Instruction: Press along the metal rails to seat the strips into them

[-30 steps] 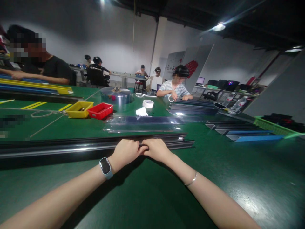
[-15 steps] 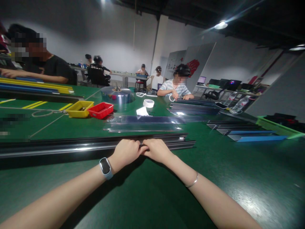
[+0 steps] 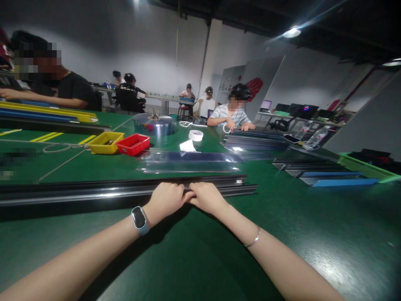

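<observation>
Grasping long, glossy black channelled strip (image 3: 108,195) with left hand (image 3: 166,198) and right hand (image 3: 207,197); could twist beneath them if pressed unevenly.

Left hand (image 3: 166,197) and right hand (image 3: 209,198) on black profile (image 3: 94,195)

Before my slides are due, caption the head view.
Left hand and right hand meet at a dark rail, green table beneath.

Under a dark ceiling (image 3: 250,12) with 2 lit lamps (image 3: 292,32) at right, a grey wall (image 3: 156,50) and pillar (image 3: 213,50) back a panel (image 3: 261,79) bearing a red graphic, a long far table (image 3: 159,98), a red stool (image 3: 184,108) and dark monitors (image 3: 308,110), while the glossy green table (image 3: 188,259) in front catches a bright reflection (image 3: 331,265).
</observation>
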A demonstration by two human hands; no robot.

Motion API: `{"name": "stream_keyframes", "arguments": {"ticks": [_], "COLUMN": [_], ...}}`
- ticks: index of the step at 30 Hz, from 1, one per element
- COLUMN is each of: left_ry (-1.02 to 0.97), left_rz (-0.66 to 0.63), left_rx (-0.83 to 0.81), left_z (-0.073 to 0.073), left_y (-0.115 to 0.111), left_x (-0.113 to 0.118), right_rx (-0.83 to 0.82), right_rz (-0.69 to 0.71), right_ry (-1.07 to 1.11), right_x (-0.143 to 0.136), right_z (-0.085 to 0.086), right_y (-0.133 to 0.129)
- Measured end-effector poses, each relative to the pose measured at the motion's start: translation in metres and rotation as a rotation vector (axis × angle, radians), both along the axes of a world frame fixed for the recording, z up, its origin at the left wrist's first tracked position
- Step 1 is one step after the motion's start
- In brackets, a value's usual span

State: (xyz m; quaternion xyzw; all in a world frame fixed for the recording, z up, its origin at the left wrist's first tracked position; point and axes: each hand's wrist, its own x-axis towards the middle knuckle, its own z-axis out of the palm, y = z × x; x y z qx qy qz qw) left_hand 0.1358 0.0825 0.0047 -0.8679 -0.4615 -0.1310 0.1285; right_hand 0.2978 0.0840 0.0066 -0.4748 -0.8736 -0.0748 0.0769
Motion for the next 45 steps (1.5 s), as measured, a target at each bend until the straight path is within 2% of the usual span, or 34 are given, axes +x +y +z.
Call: {"name": "stream_keyframes", "arguments": {"ticks": [4,11,17,23,30,37,45], "left_ry": [0.001,-0.005,-0.014,-0.018,0.007,0.013,-0.020], "left_rz": [-0.003,0.017,0.023,0.021,0.028,-0.009,-0.014], "left_rx": [-0.001,-0.018,-0.020,-0.031,-0.024,-0.038,-0.048], "left_z": [0.000,0.000,0.002,0.003,0.003,0.003,0.002], "left_y": [0.000,-0.001,-0.001,-0.002,-0.002,0.001,0.001], "left_x": [0.000,0.000,0.001,0.001,0.000,-0.002,0.000], "right_rx": [-0.015,0.012,-0.027,0.030,0.020,0.077,0.010], "right_rz": [0.008,-0.096,-0.096,-0.121,-0.126,-0.167,-0.125], "right_ry": [-0.018,-0.023,-0.050,-0.021,-0.050,-0.036,-0.064], "right_x": [0.000,-0.003,-0.003,-0.003,-0.003,0.000,0.008], "right_z": [0.000,0.001,0.001,-0.001,-0.003,0.003,0.000], "right_y": [0.000,-0.002,0.001,-0.001,0.001,-0.002,0.004]}}
